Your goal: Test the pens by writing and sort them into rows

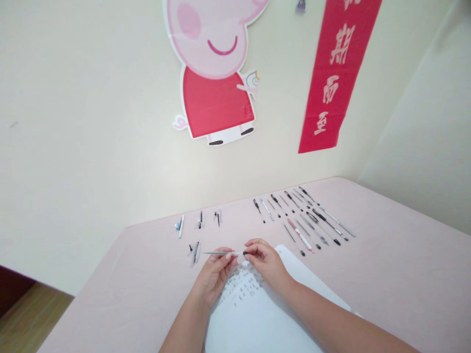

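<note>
Both my hands meet over a white sheet of paper [257, 314] with handwriting on it. My left hand [215, 272] pinches a thin clear pen refill [221, 253] that lies level and points left. My right hand [263, 260] pinches the refill's dark right end. Just left of my left hand lie taken-apart pen pieces [194, 252] on the pink table [386, 274].
Several pens [305, 218] lie in rows at the table's far right. Three small groups of pen parts [200, 220] sit near the far left edge. A cartoon pig cutout [217, 73] and a red banner [336, 73] hang on the wall behind.
</note>
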`<state>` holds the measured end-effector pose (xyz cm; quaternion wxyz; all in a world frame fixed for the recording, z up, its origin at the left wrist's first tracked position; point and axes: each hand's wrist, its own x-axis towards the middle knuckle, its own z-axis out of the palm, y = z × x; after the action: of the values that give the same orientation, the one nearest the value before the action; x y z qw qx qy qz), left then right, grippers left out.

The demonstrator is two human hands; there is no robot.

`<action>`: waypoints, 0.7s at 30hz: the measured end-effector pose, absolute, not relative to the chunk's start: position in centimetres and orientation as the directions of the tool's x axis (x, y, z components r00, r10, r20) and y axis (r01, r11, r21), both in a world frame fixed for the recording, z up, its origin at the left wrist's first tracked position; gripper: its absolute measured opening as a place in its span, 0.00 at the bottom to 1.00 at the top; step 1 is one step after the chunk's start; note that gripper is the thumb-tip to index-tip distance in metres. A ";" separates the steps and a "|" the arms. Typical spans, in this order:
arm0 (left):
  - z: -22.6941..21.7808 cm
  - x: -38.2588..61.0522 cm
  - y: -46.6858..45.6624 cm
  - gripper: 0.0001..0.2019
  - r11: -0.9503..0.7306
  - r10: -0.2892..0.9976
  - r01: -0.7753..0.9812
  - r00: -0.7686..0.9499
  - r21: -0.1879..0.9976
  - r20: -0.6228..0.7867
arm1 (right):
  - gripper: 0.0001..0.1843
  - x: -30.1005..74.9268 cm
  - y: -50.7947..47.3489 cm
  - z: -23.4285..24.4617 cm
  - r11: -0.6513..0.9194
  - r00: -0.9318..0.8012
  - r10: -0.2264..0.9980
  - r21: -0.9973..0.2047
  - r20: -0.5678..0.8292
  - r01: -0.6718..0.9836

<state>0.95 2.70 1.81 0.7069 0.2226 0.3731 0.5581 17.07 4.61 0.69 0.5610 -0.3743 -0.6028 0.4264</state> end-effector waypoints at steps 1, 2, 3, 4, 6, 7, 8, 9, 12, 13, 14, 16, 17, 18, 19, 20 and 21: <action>1.8 1.0 2.7 0.06 0.278 0.955 -0.623 0.100 0.731 -0.278 | 0.03 17.1 4.6 0.7 0.358 -0.088 0.929 -0.934 0.358 -0.025; 1.8 1.0 2.7 0.06 0.278 0.955 -0.624 0.101 0.731 -0.277 | 0.03 17.1 4.6 0.7 0.358 -0.086 0.929 -0.933 0.359 -0.023; 1.8 1.0 2.7 0.06 0.276 0.956 -0.625 0.101 0.730 -0.274 | 0.03 17.1 4.6 0.8 0.359 -0.086 0.929 -0.933 0.360 -0.019; 1.7 1.0 2.7 0.06 0.272 0.958 -0.627 0.100 0.730 -0.271 | 0.03 17.1 4.6 0.8 0.360 -0.088 0.929 -0.933 0.359 -0.014; 1.7 1.0 2.7 0.06 0.263 0.960 -0.631 0.093 0.730 -0.265 | 0.03 17.2 4.5 0.9 0.360 -0.091 0.929 -0.933 0.358 -0.001; 1.6 1.0 2.7 0.06 0.259 0.960 -0.633 0.088 0.729 -0.265 | 0.03 17.2 4.5 1.0 0.359 -0.092 0.929 -0.933 0.358 0.003; 1.6 1.0 2.7 0.06 0.256 0.961 -0.635 0.084 0.728 -0.265 | 0.03 17.2 4.5 1.1 0.359 -0.095 0.929 -0.933 0.357 0.006; 1.7 1.0 2.7 0.06 0.255 0.961 -0.636 0.081 0.728 -0.266 | 0.03 17.3 4.5 1.1 0.358 -0.098 0.929 -0.934 0.356 0.007; 1.8 1.0 2.7 0.06 0.260 0.959 -0.633 0.082 0.729 -0.271 | 0.03 17.3 4.4 1.2 0.353 -0.112 0.930 -0.935 0.349 0.013; 1.9 1.1 2.7 0.06 0.262 0.959 -0.631 0.083 0.730 -0.273 | 0.03 17.3 4.4 1.1 0.354 -0.116 0.930 -0.935 0.350 0.017; 1.9 1.1 2.7 0.06 0.264 0.958 -0.629 0.083 0.731 -0.274 | 0.03 17.3 4.4 1.1 0.356 -0.118 0.929 -0.934 0.352 0.020; 2.0 1.1 2.6 0.06 0.268 0.957 -0.625 0.085 0.733 -0.277 | 0.04 17.2 4.4 1.1 0.365 -0.121 0.925 -0.931 0.360 0.024; 2.0 1.1 2.6 0.07 0.269 0.957 -0.624 0.084 0.733 -0.279 | 0.04 17.2 4.5 1.1 0.370 -0.120 0.923 -0.929 0.365 0.024; 2.0 1.1 2.6 0.07 0.270 0.956 -0.623 0.083 0.734 -0.281 | 0.04 17.2 4.5 1.1 0.375 -0.119 0.922 -0.927 0.369 0.025; 2.1 1.1 2.6 0.07 0.271 0.956 -0.622 0.082 0.735 -0.283 | 0.04 17.2 4.5 1.2 0.378 -0.118 0.921 -0.926 0.372 0.026; 2.1 1.1 2.6 0.07 0.272 0.955 -0.619 0.083 0.737 -0.284 | 0.04 17.2 4.5 1.2 0.380 -0.118 0.920 -0.924 0.375 0.028; 2.1 1.1 2.6 0.07 0.273 0.955 -0.616 0.084 0.739 -0.284 | 0.03 17.3 4.5 1.3 0.383 -0.119 0.919 -0.923 0.377 0.030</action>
<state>1.13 2.62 2.07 0.7014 0.2231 0.3804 0.5599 17.25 4.46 1.26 0.5457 -0.3780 -0.6274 0.4071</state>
